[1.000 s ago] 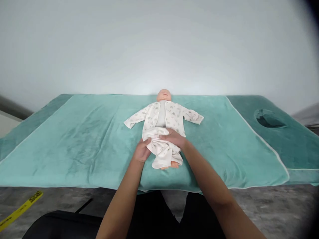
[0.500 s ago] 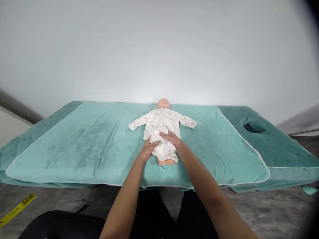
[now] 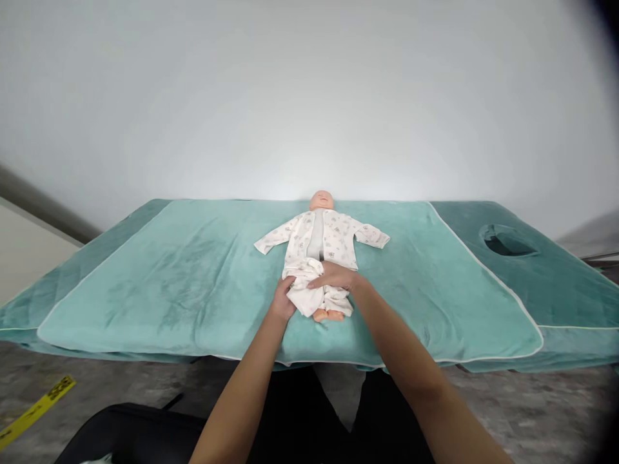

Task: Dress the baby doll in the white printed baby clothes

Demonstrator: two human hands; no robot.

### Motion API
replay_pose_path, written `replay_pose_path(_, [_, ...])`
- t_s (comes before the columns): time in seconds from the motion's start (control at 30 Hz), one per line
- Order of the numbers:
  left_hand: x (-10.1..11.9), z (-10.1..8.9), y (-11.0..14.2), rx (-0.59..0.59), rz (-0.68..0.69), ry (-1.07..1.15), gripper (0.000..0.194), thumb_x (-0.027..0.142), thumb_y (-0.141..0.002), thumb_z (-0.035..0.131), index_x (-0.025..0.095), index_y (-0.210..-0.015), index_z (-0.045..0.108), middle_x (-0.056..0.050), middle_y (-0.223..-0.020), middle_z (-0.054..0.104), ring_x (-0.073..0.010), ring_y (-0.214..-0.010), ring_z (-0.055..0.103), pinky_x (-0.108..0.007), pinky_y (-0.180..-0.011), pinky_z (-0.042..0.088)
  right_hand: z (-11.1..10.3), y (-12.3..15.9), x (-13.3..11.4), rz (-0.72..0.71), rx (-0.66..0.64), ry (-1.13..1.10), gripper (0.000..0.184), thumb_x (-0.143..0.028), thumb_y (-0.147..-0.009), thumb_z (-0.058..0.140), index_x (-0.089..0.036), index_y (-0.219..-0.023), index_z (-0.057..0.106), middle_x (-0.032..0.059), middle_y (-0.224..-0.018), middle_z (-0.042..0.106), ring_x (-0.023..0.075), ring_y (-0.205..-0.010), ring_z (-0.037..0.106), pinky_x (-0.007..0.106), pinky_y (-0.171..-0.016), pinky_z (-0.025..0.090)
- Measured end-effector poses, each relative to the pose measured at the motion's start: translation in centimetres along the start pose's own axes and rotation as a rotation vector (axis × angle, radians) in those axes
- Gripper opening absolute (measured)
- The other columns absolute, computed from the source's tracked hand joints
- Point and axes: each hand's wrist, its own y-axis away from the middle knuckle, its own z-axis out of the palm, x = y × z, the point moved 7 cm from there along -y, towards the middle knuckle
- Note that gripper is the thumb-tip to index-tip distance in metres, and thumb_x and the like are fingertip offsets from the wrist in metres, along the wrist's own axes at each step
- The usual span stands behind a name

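Note:
A baby doll (image 3: 321, 200) lies on its back on a teal towel (image 3: 193, 283), head toward the wall, feet toward me. It wears a white printed jacket (image 3: 338, 235), open down the front, and white trousers (image 3: 309, 298) bunched around its hips and legs. My left hand (image 3: 283, 299) grips the trousers' fabric at the doll's left hip side of the picture. My right hand (image 3: 336, 276) lies over the waistband at the doll's belly, fingers closed on the cloth. The doll's bare feet (image 3: 327, 316) stick out below.
The towel covers a darker teal massage table (image 3: 570, 277) with a face hole (image 3: 505, 241) at the right end. A white wall stands behind. Grey floor lies in front, with yellow tape (image 3: 36, 409) at the lower left.
The view has shifted slightly. My left hand has slid down and left along the trousers, and my right hand has settled flatter across the waistband. The doll stays in place.

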Motion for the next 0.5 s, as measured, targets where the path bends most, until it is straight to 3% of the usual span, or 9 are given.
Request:
replay_pose_path(0.13, [0.0,1.2,0.1,-0.099,0.011,-0.068,0.046,0.023,-0.068,0.080,0.015,-0.113,0.070,-0.009,-0.112,0.075,-0.0277,-0.105,0.069,-0.038,-0.094,0.054,-1.1,0.5,1.1,-0.012,0.140,-0.296,0.054,-0.029,-0.060,0.087,-0.015,-0.109,0.069,0.0080,-0.102,0.075,0.0239,-0.093,0.069,0.036,-0.087,0.053])
replay_pose_path(0.23, [-0.1,1.4,0.4,-0.080,0.046,-0.141,0.058,0.032,-0.069,0.084,0.016,-0.122,0.066,-0.012,-0.121,0.072,-0.0287,-0.113,0.066,-0.039,-0.098,0.052,-1.6,0.8,1.2,-0.014,0.242,-0.385,0.049,-0.030,-0.059,0.087,-0.016,-0.102,0.069,0.0058,-0.093,0.075,0.0226,-0.085,0.069,0.035,-0.083,0.054])
replay_pose_path(0.37, [0.2,2.5,1.2,-0.162,0.111,-0.272,0.080,0.037,-0.060,0.090,0.018,-0.131,0.058,-0.013,-0.132,0.064,-0.0303,-0.125,0.059,-0.038,-0.104,0.048,-2.3,0.6,1.0,-0.046,0.392,-0.348,0.046,-0.039,-0.062,0.085,-0.019,-0.100,0.068,0.0035,-0.089,0.073,0.0216,-0.084,0.068,0.034,-0.081,0.054])
replay_pose_path(0.5, [1.0,4.1,2.5,-0.231,0.212,-0.420,0.112,0.024,-0.057,0.092,0.029,-0.152,0.034,-0.011,-0.153,0.045,-0.0294,-0.144,0.040,-0.038,-0.116,0.037,-2.6,0.0,0.9,-0.109,0.427,-0.214,0.046,-0.048,-0.068,0.082,-0.019,-0.101,0.068,0.0035,-0.092,0.072,0.0211,-0.088,0.067,0.033,-0.083,0.053])
